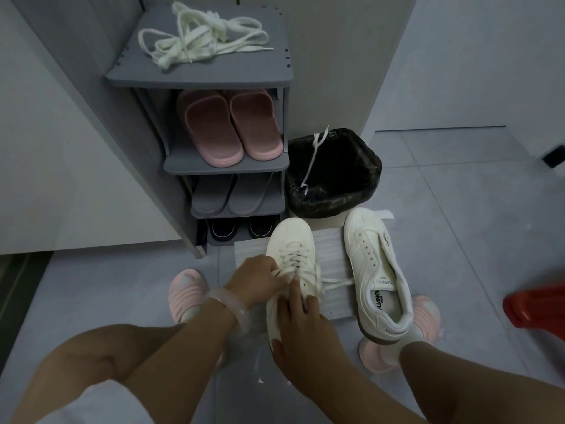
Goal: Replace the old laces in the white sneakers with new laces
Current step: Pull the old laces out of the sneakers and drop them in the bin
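The right sneaker [377,270] at lower right has bare eyelets; one lace [315,157] hangs in the bin [363,191]; the left hand [255,278] pinches the lace [284,272] of the laced sneaker [290,240] at centre, the right hand [301,324] clasps its heel; the new laces [201,35] wait at the top.

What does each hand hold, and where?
The left hand pinches the lace by the upper eyelets of the laced sneaker. The right hand grips that sneaker's heel end, forefinger pressing beside the eyelets.

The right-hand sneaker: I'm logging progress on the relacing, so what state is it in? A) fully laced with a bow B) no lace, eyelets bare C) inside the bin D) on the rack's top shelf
B: the right-hand sneaker lies on the floor with bare eyelets and an open tongue, while both hands work the lace on the other sneaker.
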Available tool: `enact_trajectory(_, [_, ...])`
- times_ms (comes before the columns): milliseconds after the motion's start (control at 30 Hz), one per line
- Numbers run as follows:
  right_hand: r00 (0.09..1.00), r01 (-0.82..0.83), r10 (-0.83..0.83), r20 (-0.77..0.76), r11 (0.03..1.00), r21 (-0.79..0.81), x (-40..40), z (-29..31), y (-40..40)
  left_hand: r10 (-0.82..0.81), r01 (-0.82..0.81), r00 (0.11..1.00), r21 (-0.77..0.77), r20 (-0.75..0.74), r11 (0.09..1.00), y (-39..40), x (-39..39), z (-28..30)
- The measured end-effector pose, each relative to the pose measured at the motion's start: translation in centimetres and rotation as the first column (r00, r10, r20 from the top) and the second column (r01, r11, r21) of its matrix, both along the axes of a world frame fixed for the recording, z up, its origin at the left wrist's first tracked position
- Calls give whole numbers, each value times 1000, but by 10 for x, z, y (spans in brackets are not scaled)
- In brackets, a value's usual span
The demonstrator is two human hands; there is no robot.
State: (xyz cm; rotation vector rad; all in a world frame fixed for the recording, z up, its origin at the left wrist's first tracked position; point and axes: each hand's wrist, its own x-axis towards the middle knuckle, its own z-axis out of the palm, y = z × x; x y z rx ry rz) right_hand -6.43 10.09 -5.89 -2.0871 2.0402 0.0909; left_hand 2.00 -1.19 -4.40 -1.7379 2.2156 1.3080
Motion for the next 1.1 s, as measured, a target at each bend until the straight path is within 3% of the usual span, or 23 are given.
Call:
enact_trajectory(100, [1000, 0, 0, -1, 1000, -18, 0, 0, -1, 87, -89, 995, -46, -50, 995, 4, -8, -11])
enact_trajectory(233, [1000, 2, -2, -3, 1000, -6, 0, -1, 0, 27, -8, 997, -265, 66, 964, 2, -13, -6])
enact_trajectory(300, [1000, 4, -4, -7, 1000, -1, 0, -2, 0, 64, 4, 990, -470, 128, 882, 0, -14, 3])
enact_trajectory(333, [1000, 7, -7, -11, 1000, -3, -1, -3, 0, 143, -65, 986, -575, 91, 815, -3, -12, 8])
enact_trajectory(400, [1000, 7, -7, -17, 1000, -4, 0, -3, 0, 306, -319, 941, -668, -141, 672, -12, -7, 17])
enact_trajectory(433, [1000, 8, -8, -19, 1000, -3, 1, -2, 0, 355, -435, 899, -615, -257, 657, -16, -3, 17])
enact_trajectory(500, [1000, 8, -8, -20, 1000, -2, 1, -1, 0, 417, -511, 856, -376, -305, 773, -18, 1, 10])
enact_trajectory(600, [1000, 3, -3, -14, 1000, 14, 1, 0, 0, 274, -280, 955, -42, -111, 959, -6, -2, -8])
enact_trajectory(667, [1000, 6, -6, -3, 1000, 24, 1, -1, 0, 171, -176, 979, -40, -115, 984, 3, -7, -15])
enact_trajectory(733, [1000, 9, -9, 4, 1000, 28, 2, -1, 0, 111, -128, 986, -145, -121, 981, 6, -11, -19])
enact_trajectory(833, [1000, 11, -12, 12, 998, 54, 2, 0, 0, 116, -155, 981, -269, -156, 951, 7, -17, -20])
enact_trajectory(900, [1000, 3, -4, 6, 997, 81, 1, 1, 0, 188, -268, 955, -393, -232, 880, 3, -17, -14])
enact_trajectory(967, [1000, -1, 2, -7, 995, 104, 1, 3, 0, 295, -469, 873, -500, -388, 728, -8, -12, 4])
enact_trajectory(1033, [1000, 2, 0, -19, 994, 112, 2, 4, 0, 353, -646, 752, -519, -556, 559, -24, -2, 33])
enact_trajectory(1100, [1000, 4, -2, -17, 992, 125, 3, 4, 0, 358, -732, 673, -512, -647, 449, -35, 10, 61])
